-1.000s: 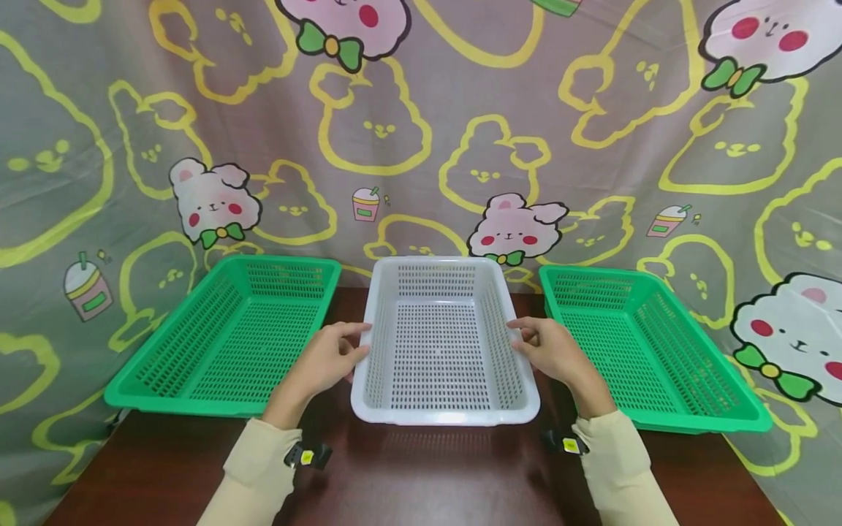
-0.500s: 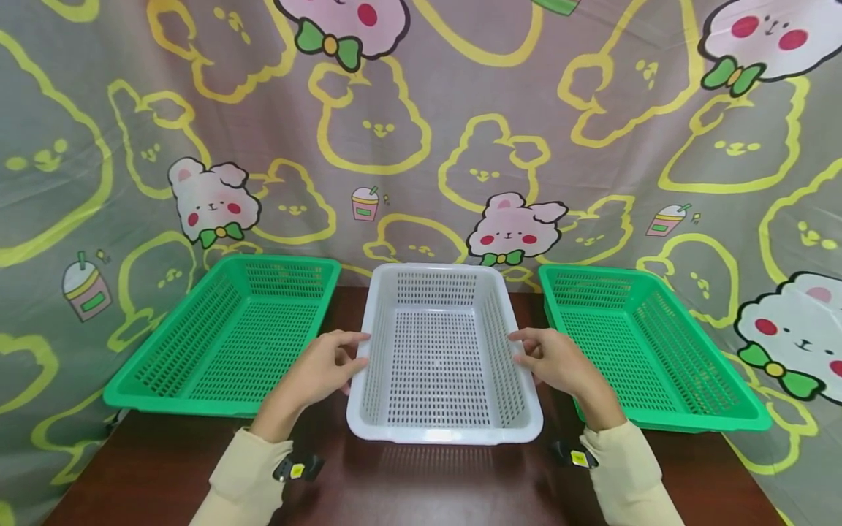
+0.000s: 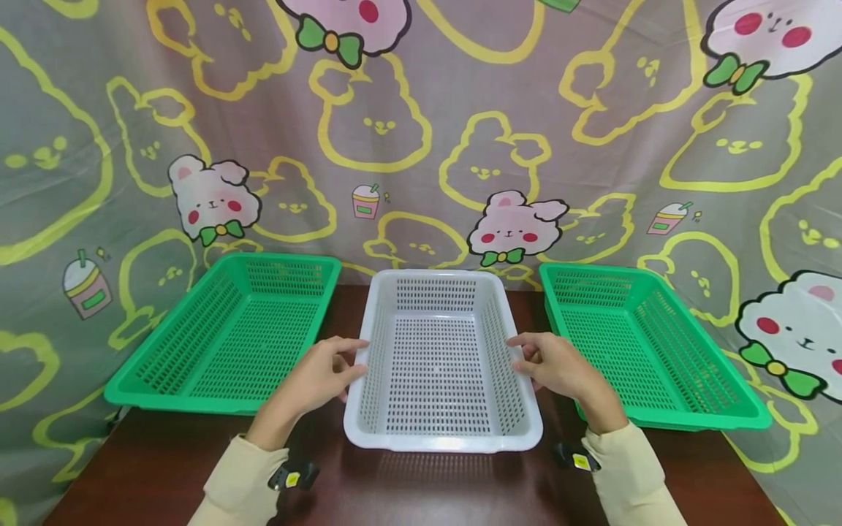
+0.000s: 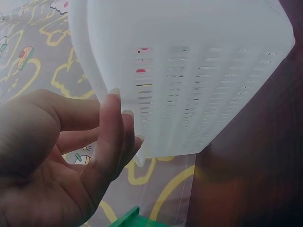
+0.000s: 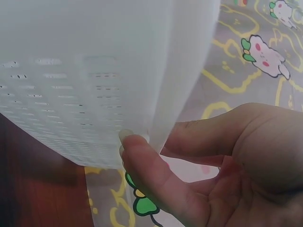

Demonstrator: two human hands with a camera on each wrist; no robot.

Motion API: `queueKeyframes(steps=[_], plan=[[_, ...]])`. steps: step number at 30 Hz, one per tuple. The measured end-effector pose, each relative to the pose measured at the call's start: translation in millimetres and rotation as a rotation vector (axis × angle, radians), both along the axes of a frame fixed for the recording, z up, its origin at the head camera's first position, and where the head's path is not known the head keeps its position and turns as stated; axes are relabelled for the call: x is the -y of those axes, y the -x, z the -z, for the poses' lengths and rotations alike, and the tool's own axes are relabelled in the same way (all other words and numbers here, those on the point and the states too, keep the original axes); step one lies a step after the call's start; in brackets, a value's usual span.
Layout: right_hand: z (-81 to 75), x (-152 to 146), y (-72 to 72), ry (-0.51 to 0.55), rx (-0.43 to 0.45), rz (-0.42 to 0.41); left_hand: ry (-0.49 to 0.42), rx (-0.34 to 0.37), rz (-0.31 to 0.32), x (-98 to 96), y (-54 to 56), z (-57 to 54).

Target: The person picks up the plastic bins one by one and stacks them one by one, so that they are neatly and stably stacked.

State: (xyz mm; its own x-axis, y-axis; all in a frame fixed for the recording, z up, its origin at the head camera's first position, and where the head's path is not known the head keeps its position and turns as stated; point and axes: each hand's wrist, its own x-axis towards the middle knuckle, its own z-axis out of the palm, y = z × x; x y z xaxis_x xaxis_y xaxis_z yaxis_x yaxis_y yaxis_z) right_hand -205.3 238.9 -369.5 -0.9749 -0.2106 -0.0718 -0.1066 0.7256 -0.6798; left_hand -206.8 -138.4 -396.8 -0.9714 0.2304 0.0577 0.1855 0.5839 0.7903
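Note:
A white plastic basket (image 3: 439, 443) with slotted walls and floor is in the middle of the head view, with nothing inside it. My left hand (image 3: 321, 374) grips its left rim, thumb on the top side and fingers under the lip. On the opposite side my right hand (image 3: 558, 365) pinches the right rim in the same way. Both wrist views show fingertips (image 4: 113, 101) curled below the rim against the outer wall (image 5: 128, 28). Whether the basket's base touches the table cannot be told.
A green basket (image 3: 191, 404) stands on the left of the dark brown table (image 3: 421, 489). Another green basket (image 3: 697, 420) stands on the right, close to my right hand. Behind them hangs a grey cloth (image 3: 421, 197) with cartoon prints.
Both hands have brought the white basket a little nearer to me, keeping their grip on its rims. The two green baskets have stayed in place.

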Motion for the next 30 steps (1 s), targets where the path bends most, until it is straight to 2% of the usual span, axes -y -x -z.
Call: queueKeyframes(steps=[12, 22, 30], plan=[[3.0, 0.6, 0.0, 0.007, 0.012, 0.002, -0.037, 0.011, 0.014, 2.2, -0.4, 4.3], [2.1, 0.7, 4.3, -0.008, -0.005, -0.022, -0.077, 0.055, 0.012, 5.8, 1.4, -1.4], [4.2, -1.7, 0.8, -0.004, 0.012, -0.017, -0.080, 0.061, 0.023, 5.1, -0.3, 1.7]])
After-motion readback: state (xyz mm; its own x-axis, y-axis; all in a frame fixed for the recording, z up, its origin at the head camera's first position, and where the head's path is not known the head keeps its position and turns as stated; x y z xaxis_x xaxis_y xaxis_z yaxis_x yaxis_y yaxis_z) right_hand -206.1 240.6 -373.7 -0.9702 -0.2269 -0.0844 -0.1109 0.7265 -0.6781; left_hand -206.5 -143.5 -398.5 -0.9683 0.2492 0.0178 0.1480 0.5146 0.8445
